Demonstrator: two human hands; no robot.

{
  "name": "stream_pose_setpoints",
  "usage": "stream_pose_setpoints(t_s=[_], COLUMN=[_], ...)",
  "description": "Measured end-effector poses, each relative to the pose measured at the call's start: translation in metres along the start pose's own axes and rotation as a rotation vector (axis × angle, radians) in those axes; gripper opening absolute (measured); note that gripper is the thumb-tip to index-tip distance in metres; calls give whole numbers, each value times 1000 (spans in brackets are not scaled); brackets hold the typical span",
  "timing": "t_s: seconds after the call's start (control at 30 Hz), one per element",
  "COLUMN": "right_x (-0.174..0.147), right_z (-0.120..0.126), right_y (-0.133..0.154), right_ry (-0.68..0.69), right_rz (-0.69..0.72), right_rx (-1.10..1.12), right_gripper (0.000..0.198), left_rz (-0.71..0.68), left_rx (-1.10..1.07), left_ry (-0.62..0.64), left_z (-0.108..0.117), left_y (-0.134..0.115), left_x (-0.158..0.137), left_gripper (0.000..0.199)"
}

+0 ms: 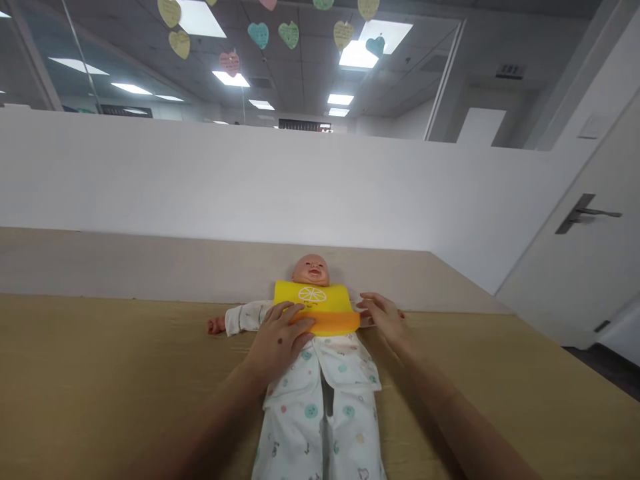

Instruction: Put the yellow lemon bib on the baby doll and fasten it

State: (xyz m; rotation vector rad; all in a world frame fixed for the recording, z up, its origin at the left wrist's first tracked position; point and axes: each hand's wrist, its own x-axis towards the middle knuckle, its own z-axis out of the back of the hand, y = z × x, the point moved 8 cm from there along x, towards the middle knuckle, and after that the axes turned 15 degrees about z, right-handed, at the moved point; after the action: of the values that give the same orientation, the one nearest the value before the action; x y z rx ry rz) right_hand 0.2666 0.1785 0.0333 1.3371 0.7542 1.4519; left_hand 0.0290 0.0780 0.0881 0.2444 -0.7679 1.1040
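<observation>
A baby doll (311, 269) lies on its back with its head toward the wall and its arms stretched out sideways. Over its chest is a yellow bib (333, 295) with a white citrus slice print and an orange pocket along the lower edge. White patterned clothes (345, 373) cover the body and legs. My left hand (283, 337) rests on the bib's lower left part, fingers spread across the pocket. Beside the bib's right edge, my right hand (384, 320) is open, its fingers bent over the doll's arm; whether they touch it I cannot tell.
The doll lies on a tan padded surface (125, 387) with a paler strip along the back. Behind stands a low white wall (225, 180) under a glass partition with heart-shaped notes (289, 35). At right is a white door with a metal handle (583, 213).
</observation>
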Motion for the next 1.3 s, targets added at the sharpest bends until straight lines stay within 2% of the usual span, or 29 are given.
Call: stream_pose_setpoints(t_s=[0.07, 0.13, 0.23, 0.4, 0.53, 0.67, 0.77, 0.87, 1.0, 1.13, 1.3], right_x=[-15, -31, -45, -46, -37, -24, -12, -3, 1, 1, -2], right_z=[18, 26, 23, 4, 18, 39, 44, 40, 37, 41, 41], right_y=[-1, -5, -16, -17, -13, -6, -11, -18, -23, -23, -20], right_ry=[-11, 23, 79, 160, 72, -17, 3, 78, 158, 124, 68], right_rz=[179, 331, 406, 479, 576, 765, 789, 770, 721, 675, 706], right_rx=[-218, -399, -503, -590, -684, -899, -959, -911, -846, -842, -880], right_gripper=[24, 25, 29, 29, 27, 32, 36, 37, 34, 33, 31], left_rz=[7, 19, 28, -5, 116, 239, 336, 396, 408, 405, 402], left_rx=[-25, -48, -79, -143, -107, 20, 81, 86, -1, -18, 66], left_ry=[-1, 16, 48, 45, -105, -136, -152, -92, -9, -33, -41], left_z=[-4, -8, -10, -1, 8, 4, 3, -5, -12, -9, -6], left_y=[1, 2, 3, 10, 52, 111, 150, 170, 173, 168, 160], left_x=[-1, -2, -2, -5, -13, -24, -33, -37, -36, -32, -32], left_gripper=[26, 27, 27, 35, 34, 29, 33, 36, 34, 30, 29])
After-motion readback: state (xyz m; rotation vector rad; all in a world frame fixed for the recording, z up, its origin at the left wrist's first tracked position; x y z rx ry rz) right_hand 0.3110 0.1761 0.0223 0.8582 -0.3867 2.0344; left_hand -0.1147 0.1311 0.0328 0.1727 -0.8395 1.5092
